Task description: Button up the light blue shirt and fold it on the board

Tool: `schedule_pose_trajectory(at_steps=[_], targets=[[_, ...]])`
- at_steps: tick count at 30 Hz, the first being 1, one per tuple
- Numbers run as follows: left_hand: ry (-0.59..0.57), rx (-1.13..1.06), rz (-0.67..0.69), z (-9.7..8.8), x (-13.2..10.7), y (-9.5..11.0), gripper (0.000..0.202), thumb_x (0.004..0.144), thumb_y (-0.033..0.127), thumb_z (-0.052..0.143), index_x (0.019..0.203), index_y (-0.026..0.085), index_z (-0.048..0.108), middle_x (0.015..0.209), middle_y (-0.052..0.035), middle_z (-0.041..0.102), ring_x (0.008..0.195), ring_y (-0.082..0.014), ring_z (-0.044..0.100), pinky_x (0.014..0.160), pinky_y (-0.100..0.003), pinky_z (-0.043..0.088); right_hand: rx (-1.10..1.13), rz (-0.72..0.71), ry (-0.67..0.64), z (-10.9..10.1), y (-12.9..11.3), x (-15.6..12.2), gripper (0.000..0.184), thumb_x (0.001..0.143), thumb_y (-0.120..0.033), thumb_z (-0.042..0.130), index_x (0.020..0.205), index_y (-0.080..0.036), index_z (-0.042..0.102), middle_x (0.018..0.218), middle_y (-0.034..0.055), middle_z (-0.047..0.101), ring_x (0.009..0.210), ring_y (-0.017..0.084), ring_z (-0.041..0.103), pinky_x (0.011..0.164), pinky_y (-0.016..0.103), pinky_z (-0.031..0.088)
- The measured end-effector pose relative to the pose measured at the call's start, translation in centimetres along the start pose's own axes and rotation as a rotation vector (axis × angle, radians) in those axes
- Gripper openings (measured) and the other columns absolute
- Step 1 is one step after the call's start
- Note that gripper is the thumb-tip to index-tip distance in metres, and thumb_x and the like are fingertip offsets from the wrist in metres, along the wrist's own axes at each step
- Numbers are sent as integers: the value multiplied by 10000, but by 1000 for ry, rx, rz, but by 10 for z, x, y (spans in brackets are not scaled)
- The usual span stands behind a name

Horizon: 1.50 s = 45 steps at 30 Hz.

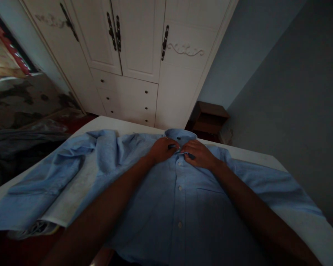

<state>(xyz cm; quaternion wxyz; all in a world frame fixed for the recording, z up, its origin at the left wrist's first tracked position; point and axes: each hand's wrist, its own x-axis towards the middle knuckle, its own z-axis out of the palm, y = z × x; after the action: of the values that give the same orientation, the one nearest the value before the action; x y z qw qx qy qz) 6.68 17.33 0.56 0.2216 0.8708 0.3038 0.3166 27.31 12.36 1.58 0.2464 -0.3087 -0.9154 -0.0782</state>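
Note:
A light blue button-up shirt [166, 199] lies spread face up on a white table [308, 225], collar at the far side and sleeves out to both sides. My left hand [162, 149] and my right hand [197, 154] meet just below the collar [180, 135], at the top of the button placket. Both hands have their fingers curled and pinch the shirt front there, fingertips almost touching each other. White buttons [180, 188] run down the placket toward me. A chest pocket [211, 199] shows under my right forearm.
A white wardrobe [138, 55] with dark handles and small drawers stands beyond the table. A brown nightstand [208, 118] sits at its right by the blue-grey wall. Dark cloth [22, 144] lies to the left, and a shoe [34, 229] shows under the table's left edge.

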Motion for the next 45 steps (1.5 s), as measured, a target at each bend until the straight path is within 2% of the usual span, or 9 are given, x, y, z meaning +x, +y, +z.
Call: schedule_pose_trajectory(at_steps=[5, 12, 19, 24, 32, 38, 42, 45], targets=[[80, -73, 21, 4, 0, -2, 178, 841, 264, 566, 851, 210, 736, 865, -21, 744, 859, -174, 657, 891, -319, 480, -78, 15, 15, -9, 7, -1, 131, 864, -153, 505, 877, -210, 622, 863, 50, 662, 820, 204, 595, 735, 357, 447], [155, -86, 41, 7, 1, -1, 156, 844, 271, 601, 834, 208, 743, 848, -20, 753, 854, -167, 665, 890, -320, 485, -156, -24, 158, 3, -3, -1, 146, 924, -188, 516, 901, -212, 658, 885, 62, 696, 805, 199, 611, 736, 353, 462], [174, -260, -10, 5, -1, 3, 70, 777, 203, 666, 805, 200, 730, 924, -22, 759, 899, -152, 681, 904, -306, 499, -66, 65, 240, 13, -5, -5, 96, 913, -205, 540, 907, -225, 634, 875, 53, 707, 805, 200, 636, 741, 365, 493], [163, -398, -105, 2, -1, 5, 95, 763, 260, 688, 799, 182, 728, 863, -30, 759, 825, -151, 697, 828, -290, 534, -56, 94, 292, 12, -8, -6, 95, 905, -177, 548, 931, -228, 625, 890, 52, 716, 819, 200, 648, 758, 367, 508], [99, -402, -73, -1, 0, 2, 101, 754, 251, 689, 814, 190, 743, 863, -15, 763, 825, -147, 702, 833, -276, 534, -17, 121, 308, 11, -8, -6, 82, 899, -210, 570, 916, -234, 646, 876, 49, 728, 808, 202, 662, 755, 369, 526], [104, -391, -62, -3, 1, 5, 125, 759, 287, 698, 816, 188, 749, 841, -24, 765, 797, -157, 704, 796, -277, 547, -18, 132, 331, 12, -8, -6, 82, 895, -224, 574, 930, -236, 646, 887, 54, 729, 811, 211, 662, 762, 376, 530], [99, -270, -17, -5, 2, 10, 93, 780, 253, 668, 803, 200, 741, 841, -15, 762, 799, -154, 699, 805, -276, 541, -5, 143, 311, 14, -7, -8, 89, 894, -240, 574, 927, -242, 656, 879, 47, 725, 814, 214, 654, 777, 384, 514], [51, -180, 23, -7, 2, 14, 99, 797, 230, 635, 845, 204, 717, 869, -10, 756, 827, -151, 698, 812, -271, 531, -5, 146, 310, 14, -6, -8, 75, 889, -238, 581, 913, -246, 651, 863, 42, 721, 805, 213, 647, 771, 387, 503]])
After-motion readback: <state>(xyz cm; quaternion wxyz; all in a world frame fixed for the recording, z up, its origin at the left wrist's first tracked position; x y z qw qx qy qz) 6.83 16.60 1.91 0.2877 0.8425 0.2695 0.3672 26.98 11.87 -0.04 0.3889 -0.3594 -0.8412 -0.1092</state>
